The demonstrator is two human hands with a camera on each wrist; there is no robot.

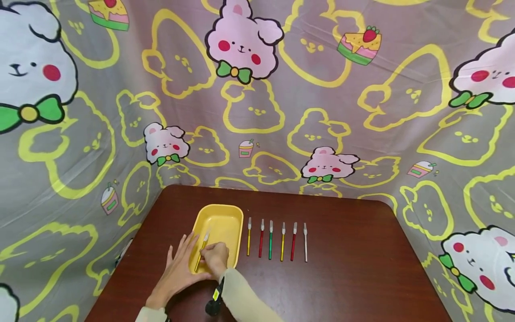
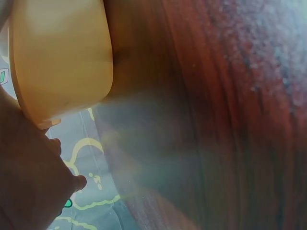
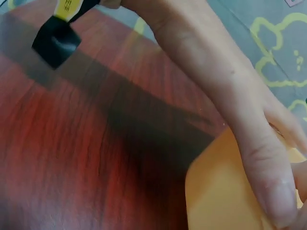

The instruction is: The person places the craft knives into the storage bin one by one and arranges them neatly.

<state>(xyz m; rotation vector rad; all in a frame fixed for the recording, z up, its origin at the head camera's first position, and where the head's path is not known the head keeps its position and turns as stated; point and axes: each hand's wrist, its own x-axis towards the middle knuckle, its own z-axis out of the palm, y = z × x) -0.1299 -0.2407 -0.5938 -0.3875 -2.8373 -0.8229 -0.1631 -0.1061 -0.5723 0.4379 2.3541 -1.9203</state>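
A yellow plastic tray (image 1: 225, 209) stands on the table's left side. My left hand (image 1: 177, 273) rests against its near-left corner, fingers spread along the left side and thumb along the near edge. In the right wrist view that thumb (image 3: 268, 177) lies against the tray wall. Inside the tray is a slim gold craft knife (image 1: 204, 243) with a clear cap, slanting up and to the right. My right hand (image 1: 216, 258) reaches over the near rim, fingers curled, and pinches the knife's shaft. The left wrist view shows mostly the tray's outer wall (image 2: 62, 57).
Right of the tray, several similar capped knives lie in a row, among them a red one (image 1: 261, 239), a green one (image 1: 271, 241) and a silver one (image 1: 306, 243). A patterned cloth (image 1: 257, 103) surrounds the dark brown table (image 1: 346, 268) at the back and sides.
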